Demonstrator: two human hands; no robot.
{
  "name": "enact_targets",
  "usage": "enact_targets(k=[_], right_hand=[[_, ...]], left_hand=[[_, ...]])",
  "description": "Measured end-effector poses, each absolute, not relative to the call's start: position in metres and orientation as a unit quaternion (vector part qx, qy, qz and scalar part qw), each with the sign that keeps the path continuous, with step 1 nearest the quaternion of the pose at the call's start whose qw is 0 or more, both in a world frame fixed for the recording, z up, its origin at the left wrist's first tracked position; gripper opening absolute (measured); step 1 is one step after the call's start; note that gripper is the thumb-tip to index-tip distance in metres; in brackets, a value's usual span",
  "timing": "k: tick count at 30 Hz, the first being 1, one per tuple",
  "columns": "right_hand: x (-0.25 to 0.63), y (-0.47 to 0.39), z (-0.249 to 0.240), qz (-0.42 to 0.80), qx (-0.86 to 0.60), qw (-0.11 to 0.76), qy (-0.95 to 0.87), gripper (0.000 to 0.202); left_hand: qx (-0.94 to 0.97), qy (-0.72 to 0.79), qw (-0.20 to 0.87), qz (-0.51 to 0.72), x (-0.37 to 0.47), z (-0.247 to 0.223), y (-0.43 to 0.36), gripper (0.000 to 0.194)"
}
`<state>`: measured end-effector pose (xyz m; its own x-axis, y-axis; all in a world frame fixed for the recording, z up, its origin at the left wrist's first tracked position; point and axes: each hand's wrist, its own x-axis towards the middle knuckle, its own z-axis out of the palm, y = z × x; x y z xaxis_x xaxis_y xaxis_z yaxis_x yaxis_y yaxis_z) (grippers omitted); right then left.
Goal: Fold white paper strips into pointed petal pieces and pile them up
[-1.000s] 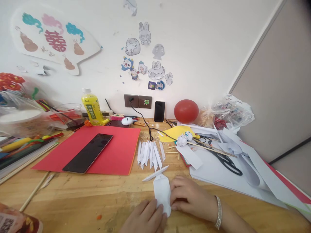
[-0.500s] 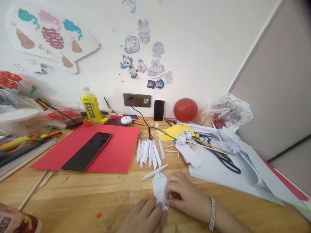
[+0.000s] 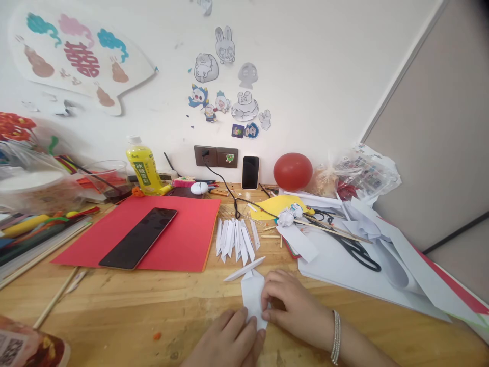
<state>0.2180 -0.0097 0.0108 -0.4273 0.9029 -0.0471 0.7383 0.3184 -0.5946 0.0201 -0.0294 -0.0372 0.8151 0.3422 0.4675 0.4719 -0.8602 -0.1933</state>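
A folded piece of white paper [image 3: 252, 295] with a pointed far end lies on the wooden table in front of me. My left hand [image 3: 231, 336] presses its near end with bent fingers. At the paper's right edge, my right hand [image 3: 288, 303] pinches with thumb and fingers; a silver bracelet [image 3: 335, 336] circles that wrist. Just beyond the tip rests a narrow folded paper strip [image 3: 244, 269], set at a slant. Farther back, several similar folded white strips [image 3: 235, 239] lie side by side in a row.
Red paper [image 3: 191, 229] with a black phone [image 3: 139, 238] on it lies left. White sheets [image 3: 332, 275] and black-handled scissors [image 3: 361, 255] are on the right. A yellow drink bottle [image 3: 143, 168], an upright phone [image 3: 250, 172] and a red balloon [image 3: 292, 172] stand along the wall.
The view has shifted slightly. Both hands keep nearly the same hold on the folded paper, with little visible movement.
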Motion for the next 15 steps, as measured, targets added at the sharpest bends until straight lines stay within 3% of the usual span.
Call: enact_targets(k=[15], right_hand=[[0.2201, -0.0089, 0.0093, 0.273, -0.543, 0.164, -0.777, 0.018]], left_hand=[[-0.934, -0.207, 0.159, -0.243, 0.0208, -0.0406, -0.0254, 0.012]])
